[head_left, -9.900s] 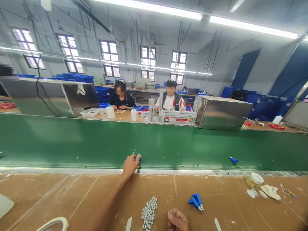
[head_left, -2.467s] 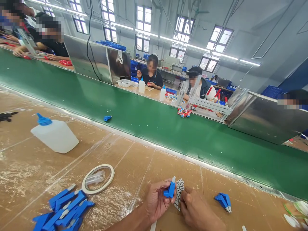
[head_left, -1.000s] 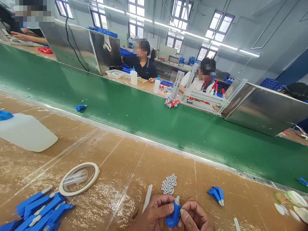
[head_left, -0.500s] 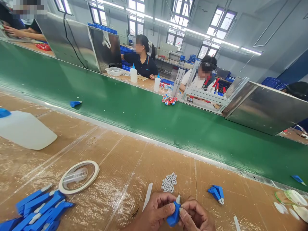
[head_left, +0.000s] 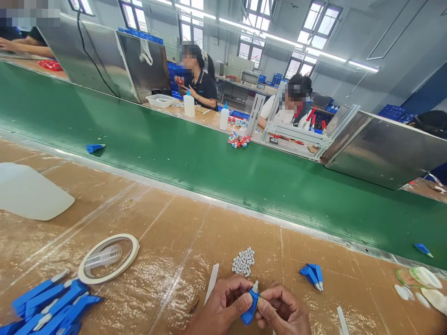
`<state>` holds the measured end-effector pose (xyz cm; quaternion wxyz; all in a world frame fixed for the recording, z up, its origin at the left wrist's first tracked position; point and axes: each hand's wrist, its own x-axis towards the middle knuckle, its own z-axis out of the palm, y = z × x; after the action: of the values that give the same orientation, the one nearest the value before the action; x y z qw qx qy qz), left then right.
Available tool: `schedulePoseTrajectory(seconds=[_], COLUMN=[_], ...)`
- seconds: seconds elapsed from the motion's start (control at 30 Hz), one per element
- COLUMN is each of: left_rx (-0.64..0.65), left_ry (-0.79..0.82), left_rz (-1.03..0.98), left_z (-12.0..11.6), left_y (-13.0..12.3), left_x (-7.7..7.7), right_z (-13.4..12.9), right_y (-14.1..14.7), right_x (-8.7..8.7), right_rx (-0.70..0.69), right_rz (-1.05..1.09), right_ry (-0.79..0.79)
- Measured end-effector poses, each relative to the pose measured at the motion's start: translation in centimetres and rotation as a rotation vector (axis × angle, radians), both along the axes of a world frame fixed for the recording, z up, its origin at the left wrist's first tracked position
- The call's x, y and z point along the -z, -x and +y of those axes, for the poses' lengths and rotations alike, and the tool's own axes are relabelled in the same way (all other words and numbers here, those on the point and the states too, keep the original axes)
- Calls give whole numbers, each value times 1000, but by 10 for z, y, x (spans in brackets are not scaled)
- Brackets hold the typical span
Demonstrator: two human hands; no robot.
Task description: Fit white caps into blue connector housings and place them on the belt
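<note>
My left hand (head_left: 226, 304) is closed, thumb and fingers pinching a blue plastic part (head_left: 247, 315) with a pale grey tip that points up and away from me. From the other side, the thumb and forefinger of my right hand (head_left: 284, 309) press together at the part's right edge; whether a small piece sits between them is hidden. Just beyond my hands lies a heap of small grey pieces (head_left: 243, 261). To the right rest a few similar blue parts (head_left: 312, 275), and a larger pile of blue parts (head_left: 56, 304) fills the lower left.
A roll of tape (head_left: 109, 258) and a whitish plastic bottle (head_left: 33, 191) lie on the cardboard-covered table (head_left: 167, 251). White strips flank my hands. Beyond runs a green conveyor belt (head_left: 195, 163) carrying stray blue parts. Co-workers sit across it, near glue bottles (head_left: 189, 104).
My view has shifted slightly, so things appear a little further left. Both hands stay on the blue part, which is slightly turned. A co-worker across the belt now has raised hands holding something red.
</note>
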<state>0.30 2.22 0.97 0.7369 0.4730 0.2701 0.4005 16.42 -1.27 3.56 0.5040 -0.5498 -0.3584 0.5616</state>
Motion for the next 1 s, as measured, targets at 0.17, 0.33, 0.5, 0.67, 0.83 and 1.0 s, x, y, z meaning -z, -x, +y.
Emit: schedulePoseTrajectory(seconds=[0.17,0.33,0.5,0.67,0.83,1.0], left_rx=[53,21,-9,1,-58,-384], left_ry=[76,13,-74,-15,13,-224], left_rz=[-95,-54,27,6,128,699], left_z=[-3,-4,-3,-3,4,94], left_y=[-2,2,4,1,1,6], left_x=[-2,-5,-9,-10,-4,-11], right_z=[9,9,10,8,10,15], right_y=[-11,-9,-7,-7,-15,-26], right_x=[14,16,17,19,4,-2], right_rx=[-142,-182,-203,-179,-109,53], right_rz=[262,410,475,401,254,-108], right_ry=[147,146,84,133,174,36])
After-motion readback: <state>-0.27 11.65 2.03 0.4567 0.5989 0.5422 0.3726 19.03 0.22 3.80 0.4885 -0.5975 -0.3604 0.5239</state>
